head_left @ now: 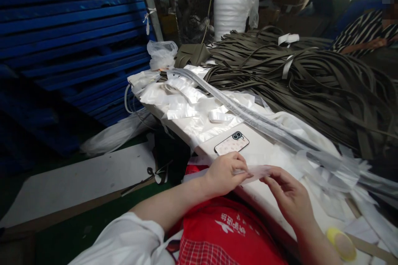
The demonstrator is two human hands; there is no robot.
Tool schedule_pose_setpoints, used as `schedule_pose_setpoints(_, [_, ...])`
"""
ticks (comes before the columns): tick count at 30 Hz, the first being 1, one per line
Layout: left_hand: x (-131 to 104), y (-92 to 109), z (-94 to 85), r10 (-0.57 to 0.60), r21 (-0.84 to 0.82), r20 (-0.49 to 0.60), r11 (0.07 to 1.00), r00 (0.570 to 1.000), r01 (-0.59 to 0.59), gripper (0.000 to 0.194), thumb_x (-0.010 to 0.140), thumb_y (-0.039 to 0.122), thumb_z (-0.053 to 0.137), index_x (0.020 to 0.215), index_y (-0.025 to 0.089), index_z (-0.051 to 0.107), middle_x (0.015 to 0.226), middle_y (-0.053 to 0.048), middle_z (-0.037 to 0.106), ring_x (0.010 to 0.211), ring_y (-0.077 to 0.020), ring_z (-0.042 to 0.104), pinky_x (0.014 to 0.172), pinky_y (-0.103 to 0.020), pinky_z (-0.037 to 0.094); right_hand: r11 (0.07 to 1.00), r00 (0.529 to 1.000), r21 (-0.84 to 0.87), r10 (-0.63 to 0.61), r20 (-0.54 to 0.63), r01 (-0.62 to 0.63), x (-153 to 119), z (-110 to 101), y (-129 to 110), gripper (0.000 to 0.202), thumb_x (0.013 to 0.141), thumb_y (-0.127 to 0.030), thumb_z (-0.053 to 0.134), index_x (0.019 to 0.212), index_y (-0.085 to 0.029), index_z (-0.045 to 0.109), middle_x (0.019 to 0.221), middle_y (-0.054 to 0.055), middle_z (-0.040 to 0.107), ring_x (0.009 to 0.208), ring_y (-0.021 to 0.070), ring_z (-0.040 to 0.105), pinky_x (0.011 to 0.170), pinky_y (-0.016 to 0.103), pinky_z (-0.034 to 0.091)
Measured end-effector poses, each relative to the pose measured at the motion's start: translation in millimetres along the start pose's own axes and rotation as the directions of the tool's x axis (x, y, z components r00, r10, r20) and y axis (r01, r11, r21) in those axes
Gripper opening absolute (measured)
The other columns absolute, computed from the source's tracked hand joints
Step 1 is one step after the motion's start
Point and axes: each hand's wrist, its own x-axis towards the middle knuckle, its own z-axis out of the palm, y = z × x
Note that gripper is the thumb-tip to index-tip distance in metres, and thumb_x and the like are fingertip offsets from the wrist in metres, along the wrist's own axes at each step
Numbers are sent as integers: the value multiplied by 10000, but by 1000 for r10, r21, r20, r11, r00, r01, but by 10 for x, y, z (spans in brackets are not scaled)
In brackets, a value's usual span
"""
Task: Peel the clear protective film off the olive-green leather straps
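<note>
Between my two hands stretches a thin, translucent plastic strip (258,171) at the near edge of the white table. My left hand (226,172) pinches one end, its fingers closed. The other end is gripped between thumb and fingertips of my right hand (286,192). Just beyond my left hand lies a phone (231,144) in a pale patterned case, camera side up. White film pieces (217,116) are scattered farther up the tabletop. A long grey bundle wrapped in clear plastic (230,101) runs diagonally across the table behind the phone.
Dark olive flat straps (298,70) are heaped over the table's far right. A yellow tape roll (341,243) sits by my right forearm. Blue slatted structures (74,29) stand at left, above a white board (83,178) on the floor. A person in a striped top (360,33) is at far right.
</note>
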Motion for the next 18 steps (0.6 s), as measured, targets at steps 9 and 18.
schedule_pose_setpoints(9, [-23,-26,24,-3,-87,278,996,961,28,154,882,250,643,927,188,777,1348,-96,580,1173,-226,612,1030,-309,464,996,997,82,46,-61,-41,19,-19,-93,280,951,-427,555,885,-224,736,942,66,729,874,215,668,763,301,541])
schedule_pose_setpoints(18, [32,-15,78,-104,-225,184,964,977,145,257,885,238,601,661,150,690,690,-26,649,700,-141,614,743,-228,482,977,956,-136,-191,-223,164,-49,-115,-202,126,901,-307,648,993,-251,713,1075,86,630,760,171,600,657,315,514])
